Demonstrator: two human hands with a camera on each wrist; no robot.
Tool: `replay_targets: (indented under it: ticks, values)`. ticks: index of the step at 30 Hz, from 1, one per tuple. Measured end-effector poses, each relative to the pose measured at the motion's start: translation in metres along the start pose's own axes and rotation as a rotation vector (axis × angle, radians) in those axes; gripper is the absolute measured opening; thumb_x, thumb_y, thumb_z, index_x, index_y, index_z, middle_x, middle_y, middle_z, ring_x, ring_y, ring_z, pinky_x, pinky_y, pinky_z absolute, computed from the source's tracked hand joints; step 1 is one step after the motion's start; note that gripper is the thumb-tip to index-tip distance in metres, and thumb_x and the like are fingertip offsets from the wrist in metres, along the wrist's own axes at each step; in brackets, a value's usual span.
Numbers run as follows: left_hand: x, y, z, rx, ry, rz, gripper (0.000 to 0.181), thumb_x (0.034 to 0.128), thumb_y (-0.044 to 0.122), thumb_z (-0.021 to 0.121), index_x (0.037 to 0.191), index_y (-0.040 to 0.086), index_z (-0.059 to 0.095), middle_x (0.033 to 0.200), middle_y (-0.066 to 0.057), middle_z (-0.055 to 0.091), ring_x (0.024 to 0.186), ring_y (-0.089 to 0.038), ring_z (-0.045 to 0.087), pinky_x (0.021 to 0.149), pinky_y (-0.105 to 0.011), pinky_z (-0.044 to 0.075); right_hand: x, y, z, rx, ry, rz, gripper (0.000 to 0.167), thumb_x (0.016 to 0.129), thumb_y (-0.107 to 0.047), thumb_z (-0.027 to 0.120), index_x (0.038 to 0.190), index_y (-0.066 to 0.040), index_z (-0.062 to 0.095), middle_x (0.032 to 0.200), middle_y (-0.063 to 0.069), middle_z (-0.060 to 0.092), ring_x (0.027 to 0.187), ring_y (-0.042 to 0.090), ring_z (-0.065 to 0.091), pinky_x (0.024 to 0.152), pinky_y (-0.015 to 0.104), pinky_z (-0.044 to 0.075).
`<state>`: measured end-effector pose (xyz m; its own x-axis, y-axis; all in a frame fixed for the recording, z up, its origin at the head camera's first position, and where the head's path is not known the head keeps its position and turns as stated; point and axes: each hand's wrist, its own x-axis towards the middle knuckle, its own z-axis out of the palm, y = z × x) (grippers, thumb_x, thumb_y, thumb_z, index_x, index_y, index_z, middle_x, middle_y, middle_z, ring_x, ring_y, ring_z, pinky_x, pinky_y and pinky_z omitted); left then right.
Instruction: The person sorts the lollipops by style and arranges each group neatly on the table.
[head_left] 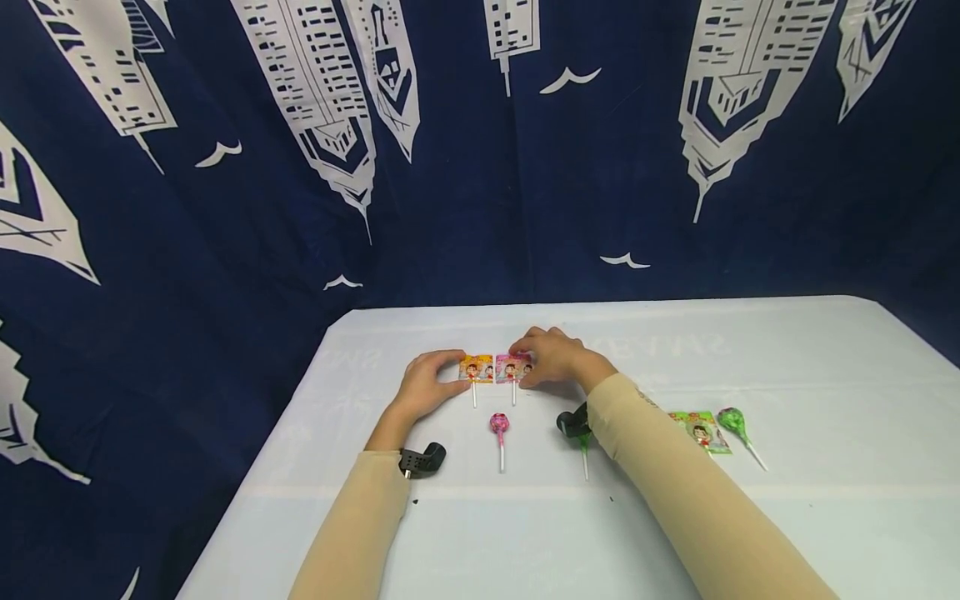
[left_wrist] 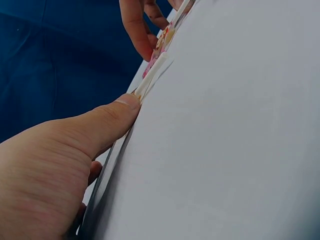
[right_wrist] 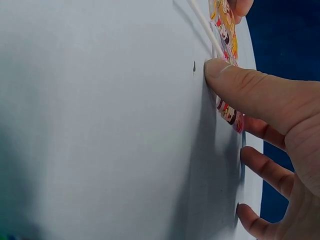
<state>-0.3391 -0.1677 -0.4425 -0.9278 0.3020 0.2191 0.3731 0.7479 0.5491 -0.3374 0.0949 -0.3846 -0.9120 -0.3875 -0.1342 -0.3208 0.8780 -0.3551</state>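
Orange flat-wrapped lollipop and pink flat-wrapped lollipop side by side, frame centre, on white table. Left hand pinches orange one; right hand pinches pink one. Below, round pink lollipop. Lower right of centre, black wrist camera hides part of green lollipop. Farther right, beige sleeve overlaps flat green-wrapped lollipop, round green lollipop just beside.

from the pink lollipop, a way lies open at 6 o'clock over the bench; the left sleeve blocks 8, the right sleeve 4, the orange packet and pink packet 12.
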Motion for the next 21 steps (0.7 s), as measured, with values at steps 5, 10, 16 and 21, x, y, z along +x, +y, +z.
replay_targets:
  ticks: [5,10,16,21]
  values:
    - [-0.0003,0.0010,0.0003,0.000,0.010,0.006,0.054,0.0847,0.030,0.079,0.135,0.017,0.063,0.140,-0.005,0.062,0.138,-0.031,0.048,0.119,-0.053,0.027,0.0000,0.0004,0.0008,0.005,0.004,0.006,0.061,0.081,-0.034,0.081,0.138,-0.025,0.060,0.145,0.005,0.051,0.130,0.032,0.044,0.104,0.066,0.038]
    - [-0.0010,0.0012,0.0001,-0.003,0.007,-0.007,0.055,0.0846,0.031,0.080,0.135,0.018,0.062,0.141,-0.004,0.061,0.139,-0.031,0.047,0.120,-0.053,0.026,-0.0024,-0.0014,0.0001,0.013,0.004,-0.005,0.060,0.082,-0.033,0.080,0.138,-0.024,0.060,0.144,0.006,0.051,0.129,0.033,0.044,0.103,0.067,0.037]
    - [-0.0013,0.0024,0.0000,-0.006,0.006,-0.012,0.054,0.0848,0.031,0.079,0.135,0.019,0.062,0.142,-0.004,0.061,0.139,-0.031,0.047,0.120,-0.053,0.027,-0.0029,0.0001,0.0017,0.021,0.009,0.008,0.059,0.083,-0.032,0.080,0.138,-0.024,0.060,0.146,0.006,0.050,0.130,0.032,0.044,0.105,0.066,0.037]
    - [-0.0012,0.0032,0.0001,-0.008,0.011,-0.003,0.055,0.0844,0.030,0.080,0.135,0.018,0.062,0.141,-0.005,0.062,0.139,-0.032,0.048,0.119,-0.054,0.027,-0.0027,0.0031,0.0035,0.013,0.030,0.004,0.062,0.082,-0.034,0.081,0.139,-0.023,0.059,0.147,0.005,0.050,0.131,0.032,0.044,0.106,0.066,0.037]
